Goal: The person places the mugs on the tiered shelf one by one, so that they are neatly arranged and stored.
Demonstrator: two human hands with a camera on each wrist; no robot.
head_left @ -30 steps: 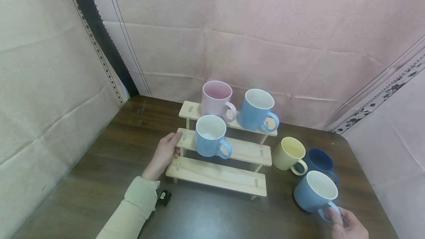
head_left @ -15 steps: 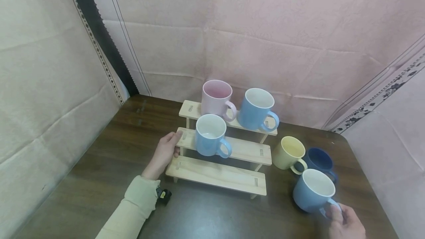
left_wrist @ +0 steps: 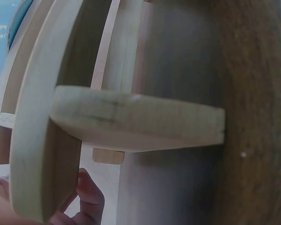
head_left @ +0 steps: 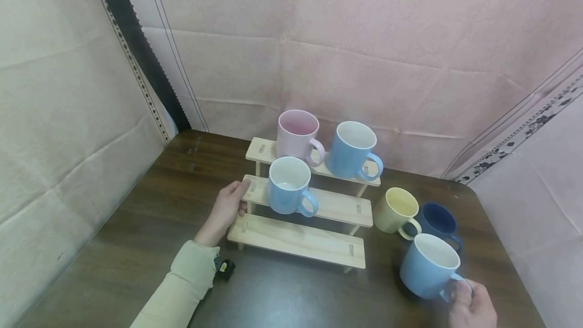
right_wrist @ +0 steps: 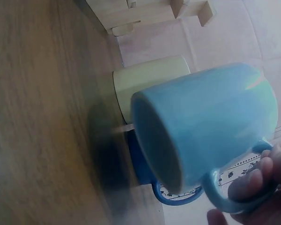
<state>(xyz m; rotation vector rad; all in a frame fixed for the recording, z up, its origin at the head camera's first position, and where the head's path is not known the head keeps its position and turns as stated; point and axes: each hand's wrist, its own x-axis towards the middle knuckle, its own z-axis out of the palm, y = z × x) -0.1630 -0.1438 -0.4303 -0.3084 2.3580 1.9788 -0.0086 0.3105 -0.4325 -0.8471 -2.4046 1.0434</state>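
Note:
My right hand (head_left: pixel 473 303) grips the handle of a light blue mug (head_left: pixel 428 270) at the front right. In the right wrist view this mug (right_wrist: pixel 206 126) is tilted and raised off the table, its base showing. My left hand (head_left: pixel 227 206) holds the left end of the middle tier of a three-step wooden shelf (head_left: pixel 337 205); its curled fingers (left_wrist: pixel 90 194) show beside the wood in the left wrist view. On that tier stands another light blue mug (head_left: pixel 284 194). A pink mug (head_left: pixel 291 138) and a light blue mug (head_left: pixel 346 153) stand on the top tier.
A yellow mug (head_left: pixel 391 214) stands on the dark wooden table (head_left: pixel 282 300), right of the shelf. Behind the held mug is a dark blue mug (head_left: pixel 437 219). Pale cloth (head_left: pixel 364 54) hangs along the back and both sides.
My right hand has shifted slightly left with the light blue mug, which has come up off the table. The left hand and the shelf stay where they were.

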